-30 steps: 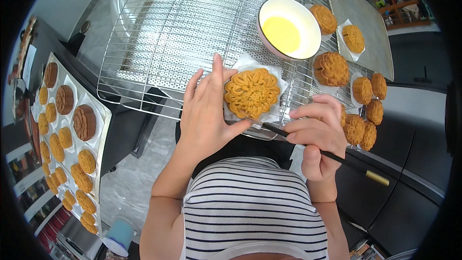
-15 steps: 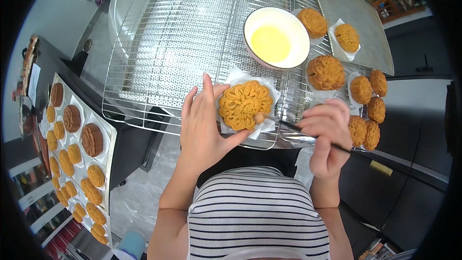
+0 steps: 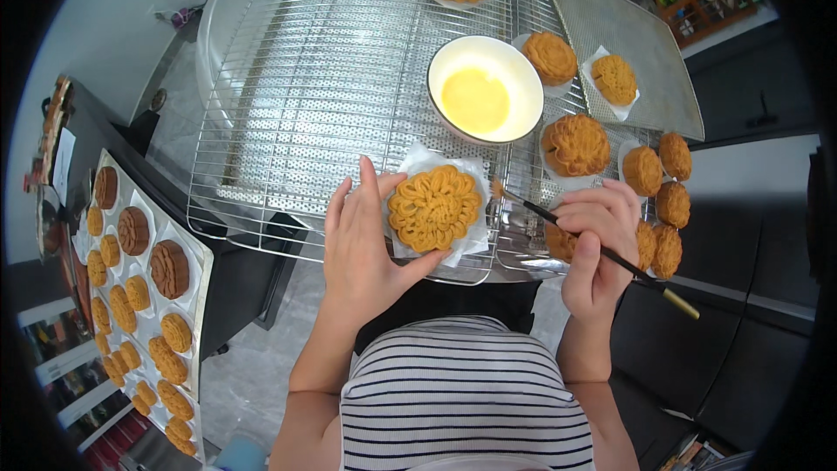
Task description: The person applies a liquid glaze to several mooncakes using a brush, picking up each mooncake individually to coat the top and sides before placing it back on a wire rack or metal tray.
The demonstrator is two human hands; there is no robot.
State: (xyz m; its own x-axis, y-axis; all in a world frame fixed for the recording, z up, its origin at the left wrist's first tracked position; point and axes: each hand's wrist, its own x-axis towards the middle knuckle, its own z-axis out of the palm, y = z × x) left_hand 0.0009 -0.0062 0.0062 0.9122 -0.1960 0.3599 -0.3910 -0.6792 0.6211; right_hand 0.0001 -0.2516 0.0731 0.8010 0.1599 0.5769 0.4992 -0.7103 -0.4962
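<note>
A golden-brown flower-patterned mooncake [image 3: 434, 208] sits on white paper near the front edge of the wire rack. My left hand [image 3: 362, 235] steadies it, index finger at its upper left side and thumb at its lower right side; the other fingers stand spread. In my right hand [image 3: 600, 240] is a thin brush [image 3: 534, 207] with a black handle, pinched between thumb and fingers. Its bristles point left, just right of the mooncake and apart from it. Behind stands a white bowl [image 3: 436, 113] with yellow liquid, like egg wash.
Several more mooncakes [image 3: 576, 146] stand on the right side of the metal wire rack [image 3: 288, 113], and others line its far edge. A mesh tray [image 3: 628, 26] lies at the far right. To the left, a paper-lined tray [image 3: 193, 296] holds many golden and darker brown mooncakes.
The brush has lifted off the mooncake's lower right edge and moved right and up. My left hand keeps its hold. The whole view has shifted slightly.
</note>
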